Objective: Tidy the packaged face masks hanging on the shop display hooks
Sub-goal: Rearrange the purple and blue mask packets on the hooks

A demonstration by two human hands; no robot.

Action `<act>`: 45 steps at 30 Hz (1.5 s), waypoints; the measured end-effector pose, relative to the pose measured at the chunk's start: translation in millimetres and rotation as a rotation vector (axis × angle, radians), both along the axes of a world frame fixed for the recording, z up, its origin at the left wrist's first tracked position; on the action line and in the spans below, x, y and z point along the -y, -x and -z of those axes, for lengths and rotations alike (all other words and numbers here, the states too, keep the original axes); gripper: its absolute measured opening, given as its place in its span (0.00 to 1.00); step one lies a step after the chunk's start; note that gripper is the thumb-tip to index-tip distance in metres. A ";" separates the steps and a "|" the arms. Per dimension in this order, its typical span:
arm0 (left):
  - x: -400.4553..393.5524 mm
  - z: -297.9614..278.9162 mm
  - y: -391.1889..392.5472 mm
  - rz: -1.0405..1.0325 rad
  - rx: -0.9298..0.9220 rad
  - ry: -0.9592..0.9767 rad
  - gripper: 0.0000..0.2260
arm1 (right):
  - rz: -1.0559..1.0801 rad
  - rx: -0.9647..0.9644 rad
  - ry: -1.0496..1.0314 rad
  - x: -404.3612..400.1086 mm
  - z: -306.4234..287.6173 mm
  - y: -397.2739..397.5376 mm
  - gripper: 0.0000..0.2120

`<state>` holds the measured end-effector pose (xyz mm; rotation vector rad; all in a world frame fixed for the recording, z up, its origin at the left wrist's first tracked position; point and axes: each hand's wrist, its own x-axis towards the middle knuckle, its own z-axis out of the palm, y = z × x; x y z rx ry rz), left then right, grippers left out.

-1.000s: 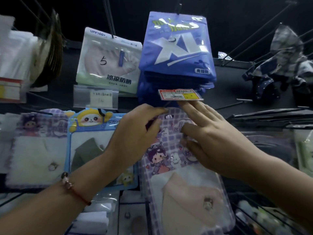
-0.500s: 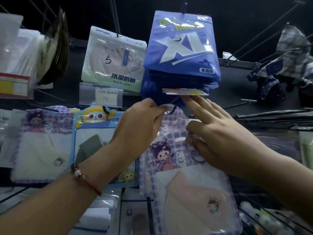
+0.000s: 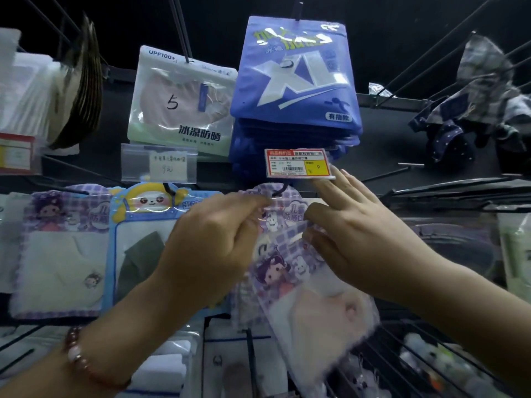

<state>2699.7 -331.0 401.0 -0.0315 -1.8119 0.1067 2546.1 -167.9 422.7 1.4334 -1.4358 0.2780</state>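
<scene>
A purple checked mask packet [image 3: 290,271] with a cartoon girl and a pink mask inside hangs tilted from a black hook [image 3: 280,191] in the middle. My left hand [image 3: 212,245] pinches its top left edge between thumb and fingers. My right hand [image 3: 353,234] grips its right edge, fingers stretched up under a red and yellow price tag [image 3: 298,163]. More purple packets sit behind the held one. A blue-framed packet [image 3: 135,239] with a grey mask hangs to the left, partly hidden by my left hand.
Above hang a stack of blue XL packets [image 3: 296,81] and a white and green packet [image 3: 181,101] marked 5. Another purple packet [image 3: 57,254] hangs at far left. Bare black hooks [image 3: 402,170] jut out at right beside plaid fabric [image 3: 482,90]. White packs [image 3: 169,366] lie below.
The price tag has flipped down from edge-on and now faces me. The purple packet's top has slid onto the hook, and its lower part has swung further right.
</scene>
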 end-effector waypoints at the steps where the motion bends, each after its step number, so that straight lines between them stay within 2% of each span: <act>1: -3.2 -1.5 -5.3 0.110 0.026 -0.123 0.15 | 0.003 0.003 0.010 1.4 -0.1 -0.6 0.08; 2: -4.2 -2.8 -8.8 0.193 0.084 -0.203 0.14 | 0.002 0.012 0.022 2.3 -0.4 -1.2 0.08; 3: -7.1 -4.1 -11.6 0.191 0.168 -0.209 0.14 | -0.004 0.024 0.034 3.1 -1.0 -1.5 0.08; 5: -9.6 -2.4 -9.9 0.017 0.276 -0.044 0.20 | -0.017 0.045 0.049 4.5 -2.5 -1.9 0.09; 6: -9.6 -1.2 -6.1 -0.056 0.273 0.043 0.23 | -0.015 0.048 0.053 5.2 -3.4 -2.0 0.10; 8: -6.8 -0.2 0.4 -0.060 0.224 0.077 0.23 | -0.014 0.047 0.070 6.3 -4.8 -2.4 0.11; 14: 4.1 -6.0 9.1 -0.018 0.053 0.086 0.13 | -0.056 0.121 0.110 2.3 -6.4 -0.5 0.21; 22: 6.6 -18.3 17.4 -0.042 0.003 0.205 0.15 | 0.014 0.115 0.143 -1.0 -4.1 -1.4 0.27; 25: 2.7 -22.5 19.0 -0.039 0.016 0.183 0.15 | 0.038 0.134 0.140 -1.7 -3.6 -2.0 0.27; 30: 4.1 -32.8 22.9 -0.159 0.105 0.017 0.15 | 0.047 0.166 0.106 -4.5 -5.0 -6.4 0.29; 34: 12.3 -35.9 29.8 -0.380 0.222 0.030 0.17 | 0.039 0.187 0.069 -3.4 -2.1 -10.7 0.30; 40: 12.4 -19.4 28.4 -0.592 0.198 0.130 0.19 | 0.075 0.220 -0.008 -0.1 12.6 -16.7 0.31; 42: 8.5 -8.7 18.9 -0.605 0.197 0.117 0.19 | 0.069 0.255 -0.025 0.2 15.6 -19.8 0.32; 45: -2.7 20.8 -8.4 -0.556 0.177 0.026 0.22 | 0.048 0.404 -0.074 -4.5 20.7 -23.9 0.33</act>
